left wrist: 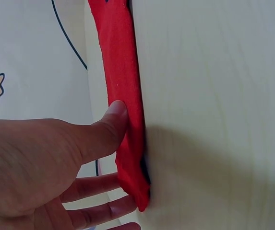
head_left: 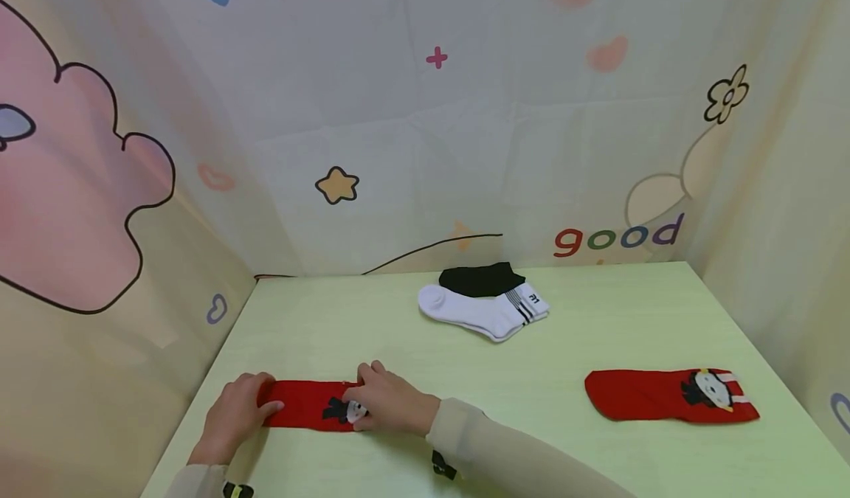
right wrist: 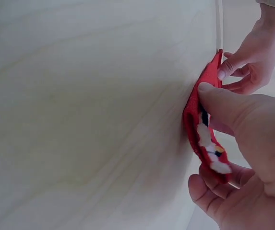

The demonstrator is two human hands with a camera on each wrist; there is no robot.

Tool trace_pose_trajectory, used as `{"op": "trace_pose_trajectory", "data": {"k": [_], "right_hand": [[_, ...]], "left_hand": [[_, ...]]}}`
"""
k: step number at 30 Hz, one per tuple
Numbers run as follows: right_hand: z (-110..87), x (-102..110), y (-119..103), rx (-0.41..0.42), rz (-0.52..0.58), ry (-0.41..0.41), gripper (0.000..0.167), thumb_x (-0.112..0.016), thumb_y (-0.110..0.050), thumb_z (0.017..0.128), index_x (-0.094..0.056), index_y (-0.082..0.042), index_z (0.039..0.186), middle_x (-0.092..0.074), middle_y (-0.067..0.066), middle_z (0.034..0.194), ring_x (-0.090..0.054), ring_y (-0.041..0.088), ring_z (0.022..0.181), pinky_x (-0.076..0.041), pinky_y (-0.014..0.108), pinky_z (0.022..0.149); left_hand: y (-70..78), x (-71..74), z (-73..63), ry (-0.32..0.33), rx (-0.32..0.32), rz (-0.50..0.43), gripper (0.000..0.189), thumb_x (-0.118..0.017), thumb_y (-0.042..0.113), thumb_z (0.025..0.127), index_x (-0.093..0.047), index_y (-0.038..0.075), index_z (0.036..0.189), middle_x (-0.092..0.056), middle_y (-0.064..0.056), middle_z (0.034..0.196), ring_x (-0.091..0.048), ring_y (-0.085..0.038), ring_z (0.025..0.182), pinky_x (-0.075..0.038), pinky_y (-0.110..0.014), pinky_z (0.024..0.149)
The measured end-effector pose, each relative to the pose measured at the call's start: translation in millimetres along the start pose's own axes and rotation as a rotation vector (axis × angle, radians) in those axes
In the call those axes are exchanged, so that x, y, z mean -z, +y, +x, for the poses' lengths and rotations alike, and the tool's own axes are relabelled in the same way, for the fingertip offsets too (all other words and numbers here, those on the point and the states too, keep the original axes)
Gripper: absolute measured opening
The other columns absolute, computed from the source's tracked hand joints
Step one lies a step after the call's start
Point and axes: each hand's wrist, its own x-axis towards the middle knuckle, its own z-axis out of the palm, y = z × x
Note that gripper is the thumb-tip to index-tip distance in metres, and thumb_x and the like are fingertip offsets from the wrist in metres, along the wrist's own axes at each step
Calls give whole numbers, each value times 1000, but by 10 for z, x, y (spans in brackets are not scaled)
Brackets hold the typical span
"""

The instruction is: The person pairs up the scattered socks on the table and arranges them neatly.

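A red sock [head_left: 302, 405] with a cartoon face near its right end lies lengthwise between the two hands at the front left of the table. My left hand [head_left: 234, 414] pinches its left end, thumb on the upper face and fingers round the far edge, as the left wrist view shows. At the other end, my right hand [head_left: 396, 400] grips the patterned part and partly covers the face. In the right wrist view, thumb and fingers hold opposite edges of the sock [right wrist: 205, 132], and its end bends upward. A matching red sock [head_left: 640, 395] lies flat at the right.
Toward the back of the table [head_left: 319, 321], a white sock pair [head_left: 474, 310] with dark stripes at the cuff lies against a black sock [head_left: 479, 279]. A printed curtain [head_left: 412, 129] hangs behind the table and along both sides.
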Motion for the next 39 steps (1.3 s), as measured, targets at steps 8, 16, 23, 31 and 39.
{"op": "trace_pose_trajectory", "data": {"k": [8,16,23,31,39], "right_hand": [[5,40,-13,-7,15,-5,28,-81,-35,90,-76,-22,115,-57,-4,100,-45,9,86,-39,13,66],[2,73,8,56,-31,-3,27,-81,-31,90,-77,-21,116,-61,-3,111,-52,4,89,-44,10,75],[-30,167,-23,59,-1,3,29,-81,-23,91,-76,-19,119,-62,-1,114,-57,4,91,-48,9,80],[-85,270,-44,65,23,-4,28,-81,-20,90,-75,-19,118,-65,-2,103,-56,3,86,-47,7,76],[-139,352,-20,75,73,23,29,-80,-20,91,-74,-18,120,-69,-3,105,-59,1,88,-46,7,77]], "left_hand": [[10,-4,-6,14,-11,7,49,-86,22,83,-68,0,123,-66,-21,114,-60,-38,99,-54,-60,85],[10,37,-7,21,-19,-10,44,-88,18,80,-66,4,116,-62,-13,97,-58,-29,86,-55,-50,73],[-85,43,42,36,-29,-21,28,-70,-8,84,-56,10,101,-56,-6,82,-52,-23,74,-44,-37,57],[-167,119,47,43,-12,-45,27,-56,-12,85,-54,11,99,-55,-4,76,-51,-22,69,-41,-35,53],[-136,216,20,149,-139,-63,29,-63,-13,85,-47,11,90,-48,-2,70,-47,-20,67,-39,-34,56]]}}
